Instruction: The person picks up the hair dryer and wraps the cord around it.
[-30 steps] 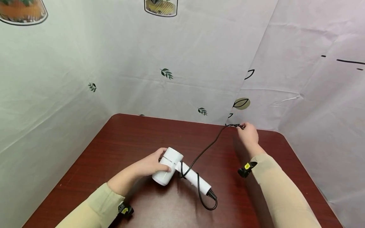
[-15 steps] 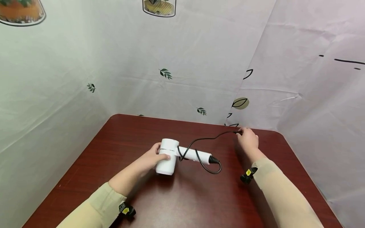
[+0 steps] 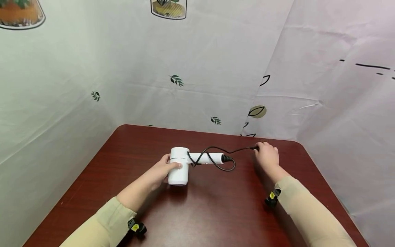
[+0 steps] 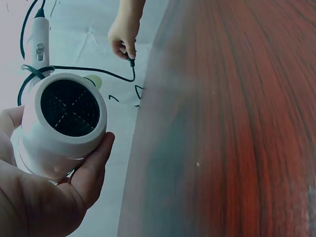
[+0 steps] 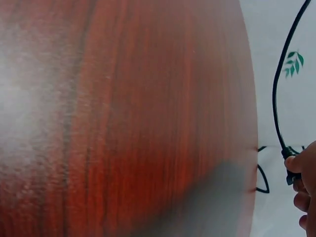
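My left hand (image 3: 161, 171) grips the barrel of a white hair dryer (image 3: 178, 174), thumb across its near side. In the head view the dryer's handle points right, with black cord (image 3: 213, 147) looped loosely around it. The left wrist view shows the dryer's dark round grille (image 4: 70, 107) facing the camera and a small switch on the handle. Off to the right, my right hand (image 3: 267, 158) pinches the plug (image 5: 291, 170) end of the cord between thumb and fingers. A length of cord runs from the handle to that hand.
Under both hands is a dark red wooden table (image 3: 210, 212) with rounded far corners. White fabric walls (image 3: 197, 61) printed with leaves and jars stand close behind it and at both sides. Each wrist carries a small black camera (image 3: 137, 227).
The hair dryer has tilted from handle pointing down-right to nearly level and moved up and slightly left. My right hand has come slightly lower, and the cord between the hands has slackened.
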`<control>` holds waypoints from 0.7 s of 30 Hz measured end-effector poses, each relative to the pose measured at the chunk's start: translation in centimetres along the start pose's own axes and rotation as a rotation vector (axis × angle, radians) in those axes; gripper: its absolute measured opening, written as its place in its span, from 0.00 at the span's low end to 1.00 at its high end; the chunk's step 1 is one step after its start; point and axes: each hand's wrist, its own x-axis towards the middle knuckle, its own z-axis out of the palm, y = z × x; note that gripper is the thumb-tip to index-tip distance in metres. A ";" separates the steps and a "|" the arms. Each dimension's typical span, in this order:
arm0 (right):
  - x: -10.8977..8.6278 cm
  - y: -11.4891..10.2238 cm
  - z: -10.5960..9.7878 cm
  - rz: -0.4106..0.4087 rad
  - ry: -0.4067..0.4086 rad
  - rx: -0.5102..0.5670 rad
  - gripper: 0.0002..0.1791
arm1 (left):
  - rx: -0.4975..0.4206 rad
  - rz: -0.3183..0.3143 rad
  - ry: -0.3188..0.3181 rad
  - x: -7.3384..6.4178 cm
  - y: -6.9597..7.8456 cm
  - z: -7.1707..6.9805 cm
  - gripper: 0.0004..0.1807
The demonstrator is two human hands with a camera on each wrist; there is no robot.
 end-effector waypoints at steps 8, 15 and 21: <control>-0.1 -1.6 0.4 -0.123 0.009 -0.068 0.10 | -0.093 -0.025 -0.047 -0.5 0.6 1.0 0.41; -1.0 -2.8 0.6 -0.258 -0.045 -0.129 0.10 | -0.157 -0.012 -0.070 -0.4 0.7 1.3 0.38; -1.9 -3.7 0.5 -0.382 -0.029 -0.142 0.08 | -0.222 -0.013 -0.048 -0.1 0.8 1.0 0.36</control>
